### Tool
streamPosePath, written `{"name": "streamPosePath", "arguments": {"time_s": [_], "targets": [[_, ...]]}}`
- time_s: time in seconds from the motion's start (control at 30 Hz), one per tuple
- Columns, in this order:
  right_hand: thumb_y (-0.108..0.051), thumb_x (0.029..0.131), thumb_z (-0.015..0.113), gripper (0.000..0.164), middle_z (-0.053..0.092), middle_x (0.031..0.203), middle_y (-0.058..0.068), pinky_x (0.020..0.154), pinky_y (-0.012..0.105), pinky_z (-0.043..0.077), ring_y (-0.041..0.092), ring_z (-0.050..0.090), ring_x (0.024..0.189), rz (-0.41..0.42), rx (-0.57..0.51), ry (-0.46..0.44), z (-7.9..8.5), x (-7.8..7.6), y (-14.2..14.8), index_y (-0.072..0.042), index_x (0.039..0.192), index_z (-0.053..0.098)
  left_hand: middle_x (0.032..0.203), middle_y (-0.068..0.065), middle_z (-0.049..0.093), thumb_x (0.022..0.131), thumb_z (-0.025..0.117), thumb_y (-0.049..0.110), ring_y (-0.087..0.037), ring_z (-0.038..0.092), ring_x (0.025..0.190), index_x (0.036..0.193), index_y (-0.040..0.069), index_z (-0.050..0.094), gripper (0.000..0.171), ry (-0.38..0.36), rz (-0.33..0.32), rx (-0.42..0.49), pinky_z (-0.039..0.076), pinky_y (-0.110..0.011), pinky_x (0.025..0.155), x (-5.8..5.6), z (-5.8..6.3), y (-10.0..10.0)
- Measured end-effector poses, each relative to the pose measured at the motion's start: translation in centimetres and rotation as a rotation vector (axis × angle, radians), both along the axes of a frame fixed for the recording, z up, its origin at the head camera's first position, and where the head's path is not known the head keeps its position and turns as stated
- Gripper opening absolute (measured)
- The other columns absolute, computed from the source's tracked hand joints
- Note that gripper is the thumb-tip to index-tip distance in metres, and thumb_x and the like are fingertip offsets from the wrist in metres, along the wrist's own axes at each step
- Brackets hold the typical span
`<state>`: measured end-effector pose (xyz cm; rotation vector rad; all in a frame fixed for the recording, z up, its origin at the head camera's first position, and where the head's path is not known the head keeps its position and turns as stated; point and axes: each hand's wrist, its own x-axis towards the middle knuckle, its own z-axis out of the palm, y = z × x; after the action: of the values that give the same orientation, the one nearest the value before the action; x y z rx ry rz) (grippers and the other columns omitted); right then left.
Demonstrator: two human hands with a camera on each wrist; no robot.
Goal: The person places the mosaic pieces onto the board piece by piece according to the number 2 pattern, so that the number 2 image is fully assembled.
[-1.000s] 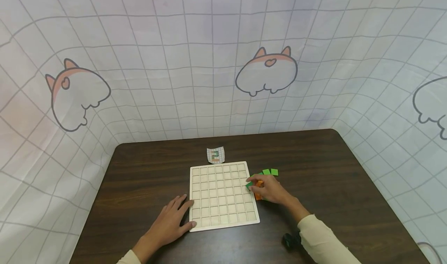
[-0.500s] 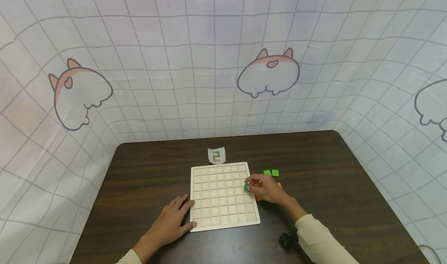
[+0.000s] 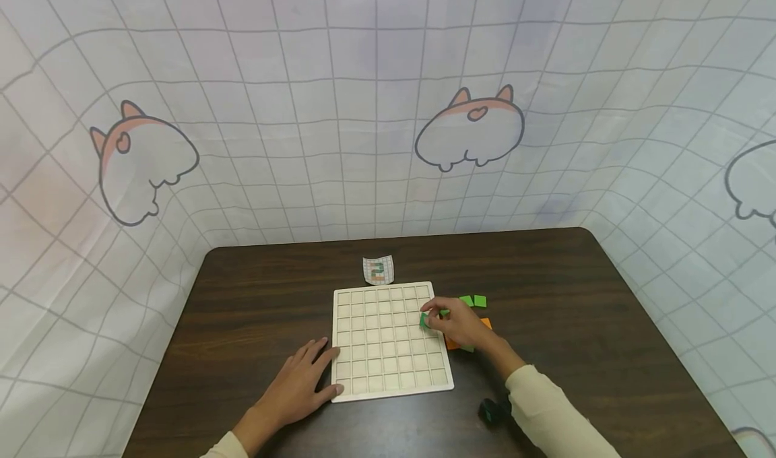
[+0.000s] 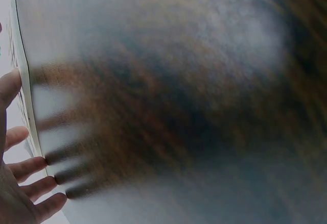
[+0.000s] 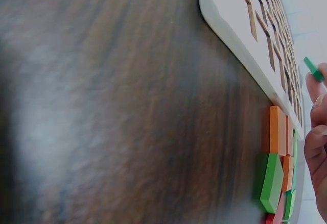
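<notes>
A pale square board [image 3: 388, 340] with a grid of shallow square cells lies on the dark wooden table. My left hand [image 3: 297, 380] rests at the board's left edge, fingers spread and thumb on the rim. In the left wrist view, the left fingers [image 4: 38, 189] touch down along that edge. Over the board's right side, my right hand [image 3: 457, 320] pinches a dark green square tile [image 3: 424, 320] between thumb and fingers. The right wrist view shows this green tile [image 5: 313, 69] raised above the cells, held at the fingertips.
Orange tiles [image 5: 277, 131] and green tiles [image 5: 272, 182] lie loose beside the board's right edge, partly under my right hand. A small printed card [image 3: 378, 270] with a coloured pattern lies behind the board. A black object [image 3: 491, 412] sits near my right sleeve.
My right hand has moved slightly left and up, carrying the green tile from the board's right edge to over its right-hand cells. My left hand has stayed at the board's edge.
</notes>
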<state>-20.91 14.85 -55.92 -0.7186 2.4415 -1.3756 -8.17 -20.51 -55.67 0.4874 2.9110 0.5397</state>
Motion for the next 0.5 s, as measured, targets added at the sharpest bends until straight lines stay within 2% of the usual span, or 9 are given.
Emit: {"name": "streamPosePath", "arguments": {"time_s": [0.17, 0.3, 0.5], "targets": [[-0.015, 0.098, 0.065, 0.022, 0.068, 0.094, 0.006, 0.056, 0.024, 0.046, 0.012, 0.054, 0.061, 0.002, 0.008, -0.017, -0.1, -0.5, -0.4, -0.003, 0.115, 0.071, 0.156, -0.016, 0.041, 0.093, 0.066, 0.054, -0.045, 0.039, 0.142, 0.148, 0.017, 0.050, 0.068, -0.002, 0.001, 0.004, 0.038, -0.067, 0.104, -0.1, -0.1, 0.0], [-0.017, 0.098, 0.065, 0.021, 0.068, 0.093, 0.002, 0.058, 0.023, 0.047, 0.011, 0.054, 0.064, -0.009, 0.033, -0.001, -0.1, -0.8, -0.7, -0.006, 0.114, 0.073, 0.157, -0.015, 0.042, 0.093, 0.066, 0.053, -0.045, 0.039, 0.142, 0.148, 0.016, 0.050, 0.068, 0.000, 0.001, 0.009, 0.038, -0.066, 0.105, -0.1, -0.1, 0.0], [-0.016, 0.099, 0.062, 0.020, 0.069, 0.091, 0.000, 0.052, 0.025, 0.044, 0.008, 0.047, 0.052, -0.009, 0.051, 0.001, -0.1, -1.3, -1.3, -0.007, 0.114, 0.074, 0.156, -0.014, 0.044, 0.093, 0.066, 0.054, -0.045, 0.040, 0.141, 0.147, 0.015, 0.050, 0.068, 0.012, -0.006, -0.004, 0.040, -0.065, 0.104, 0.0, -0.1, 0.0]]}}
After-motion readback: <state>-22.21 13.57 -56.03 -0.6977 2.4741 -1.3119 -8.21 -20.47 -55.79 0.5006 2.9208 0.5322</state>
